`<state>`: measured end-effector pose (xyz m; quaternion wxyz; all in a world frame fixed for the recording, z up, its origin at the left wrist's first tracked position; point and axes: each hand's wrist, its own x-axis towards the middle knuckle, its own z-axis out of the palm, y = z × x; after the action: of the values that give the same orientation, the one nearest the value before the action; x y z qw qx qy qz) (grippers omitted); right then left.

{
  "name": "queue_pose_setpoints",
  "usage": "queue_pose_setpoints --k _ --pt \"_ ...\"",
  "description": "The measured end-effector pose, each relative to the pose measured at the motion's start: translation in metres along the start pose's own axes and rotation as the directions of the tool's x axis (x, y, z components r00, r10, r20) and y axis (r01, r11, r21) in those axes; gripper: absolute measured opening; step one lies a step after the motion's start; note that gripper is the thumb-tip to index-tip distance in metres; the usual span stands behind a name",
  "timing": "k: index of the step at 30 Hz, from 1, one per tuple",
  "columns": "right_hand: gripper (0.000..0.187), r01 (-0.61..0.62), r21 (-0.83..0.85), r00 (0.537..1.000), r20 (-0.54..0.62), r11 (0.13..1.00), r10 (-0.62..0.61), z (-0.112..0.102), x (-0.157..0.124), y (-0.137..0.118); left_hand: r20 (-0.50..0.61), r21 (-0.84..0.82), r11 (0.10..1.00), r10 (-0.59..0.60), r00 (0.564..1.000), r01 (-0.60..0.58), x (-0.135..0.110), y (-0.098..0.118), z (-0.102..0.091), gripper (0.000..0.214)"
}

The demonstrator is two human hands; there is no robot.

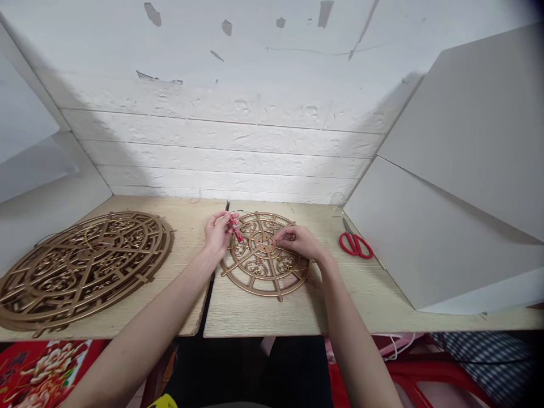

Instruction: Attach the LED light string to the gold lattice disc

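Observation:
A round, gold-coloured openwork grille (pixel 256 287) with scrollwork and spokes lies flat on the wooden table. My left hand (pixel 218 231), over its upper left side, is closed around a slim red stick-shaped object (pixel 236 229) with pale markings, whose kind I cannot make out. The lower end of the object points towards the middle of the grille. My right hand (pixel 298 240) is at the right of the hub, its thumb and fingers pinched together. Whatever is between those fingertips is too small to name.
Several similar gold grilles (pixel 159 249) are stacked on the left of the table (pixel 250 317). Red-handled scissors (pixel 356 243) lie to the right. A gap divides the tabletop. White panels (pixel 425 226) flank it, and a white brick-patterned wall (pixel 221 136) stands behind.

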<state>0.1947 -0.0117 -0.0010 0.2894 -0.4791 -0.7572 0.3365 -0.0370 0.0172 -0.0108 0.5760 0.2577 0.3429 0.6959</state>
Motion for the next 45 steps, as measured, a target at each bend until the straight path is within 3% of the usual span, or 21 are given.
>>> queue_pose_setpoints --k 7,11,22,33,45 --pt "0.021 0.087 -0.001 0.992 0.087 0.996 -0.087 0.004 0.0 -0.008 -0.003 0.031 0.999 -0.022 1.0 0.022 -0.002 -0.001 0.001 0.025" --pt "0.024 0.045 -0.024 0.99 0.135 0.999 -0.042 0.007 0.002 -0.002 -0.001 0.037 0.999 -0.024 1.0 0.024 -0.001 -0.002 0.0 0.026" --pt "0.008 0.002 -0.251 1.0 -0.004 0.968 -0.003 0.018 0.007 -0.008 0.003 0.058 0.998 -0.035 0.999 0.035 -0.002 -0.002 0.0 0.03" --pt "0.018 -0.005 -0.365 0.999 -0.047 0.931 -0.014 0.017 0.006 -0.011 0.013 0.068 0.997 -0.04 0.999 0.039 -0.001 -0.003 0.0 0.029" --pt "0.02 0.004 -0.289 0.998 -0.063 0.957 -0.023 0.016 0.008 -0.003 0.004 0.066 0.997 -0.045 0.999 0.044 -0.002 -0.003 0.0 0.025"
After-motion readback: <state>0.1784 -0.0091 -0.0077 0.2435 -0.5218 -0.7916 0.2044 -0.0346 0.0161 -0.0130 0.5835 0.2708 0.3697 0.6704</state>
